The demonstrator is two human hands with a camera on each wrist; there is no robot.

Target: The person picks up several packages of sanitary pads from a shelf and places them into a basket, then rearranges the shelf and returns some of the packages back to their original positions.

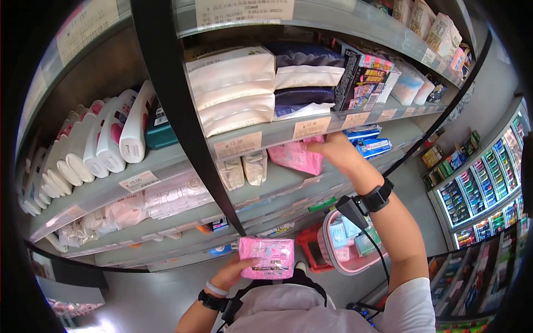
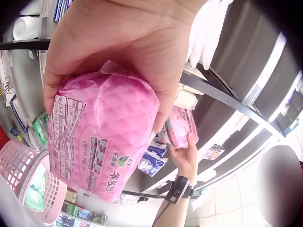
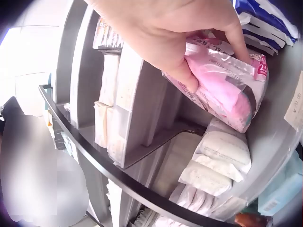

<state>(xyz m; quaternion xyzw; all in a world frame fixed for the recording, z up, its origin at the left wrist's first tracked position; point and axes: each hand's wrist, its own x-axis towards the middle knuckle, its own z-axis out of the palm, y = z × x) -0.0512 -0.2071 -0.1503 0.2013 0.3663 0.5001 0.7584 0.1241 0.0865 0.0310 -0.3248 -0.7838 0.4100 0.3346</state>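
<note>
My left hand (image 1: 229, 274) holds a pink pack of sanitary pads (image 1: 272, 258) low in front of my body. In the left wrist view, thumb and fingers clasp this quilted, printed pack (image 2: 106, 132) from both sides. At the middle shelf, my right hand (image 1: 340, 152) grips a second pink pack of sanitary pads (image 1: 293, 157), just under the price-tag strip. The right wrist view shows thumb and fingers spread around that pack (image 3: 220, 87), which sits tilted over the grey shelf. Pale packs (image 3: 225, 146) stand beside it there.
White and dark-blue packs (image 1: 308, 66) fill the shelf above. Blue packs (image 1: 372, 145) lie right of my right hand. A pink basket (image 1: 327, 252) with several boxes stands on the floor below my right arm. A black shelf post (image 1: 183, 111) rises at the left.
</note>
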